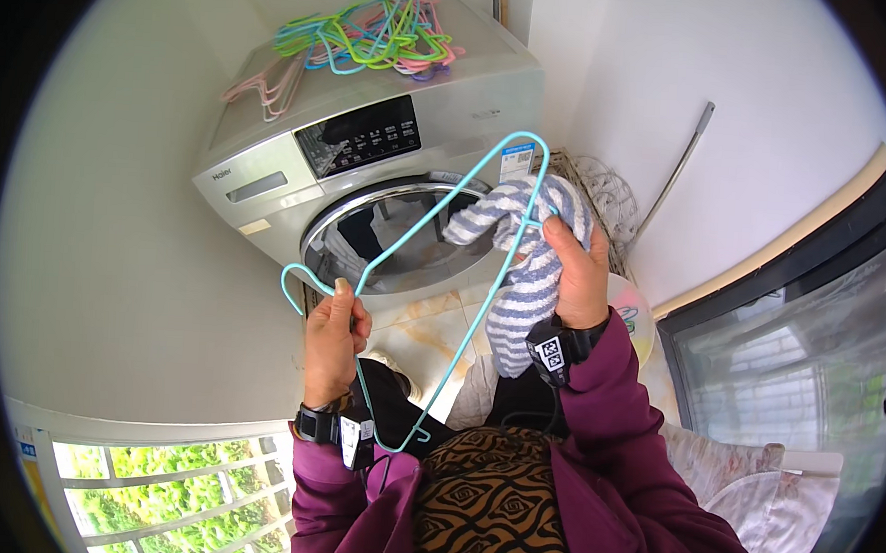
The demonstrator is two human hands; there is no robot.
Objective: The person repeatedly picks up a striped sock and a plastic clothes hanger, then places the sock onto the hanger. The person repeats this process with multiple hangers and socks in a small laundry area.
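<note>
A turquoise clothes hanger (415, 235) is tilted in front of me, its hook pointing left. My left hand (334, 342) grips it at the neck just below the hook. In my right hand (580, 272) is a bunched cloth with blue-grey and white stripes (530, 300), which hangs down below the fingers. The right thumb and fingers also meet the small inner peg on the hanger's lower bar. Part of the cloth lies behind that bar, and the folds hide its full shape.
A silver Haier front-loading washing machine (268, 164) stands ahead, its round door (400, 237) shut. Coloured hangers (373, 32) are heaped on top. To the right are a wire rack (602, 187), a leaning metal pole (674, 172) and a pale basin (636, 317). A barred window (176, 488) is lower left.
</note>
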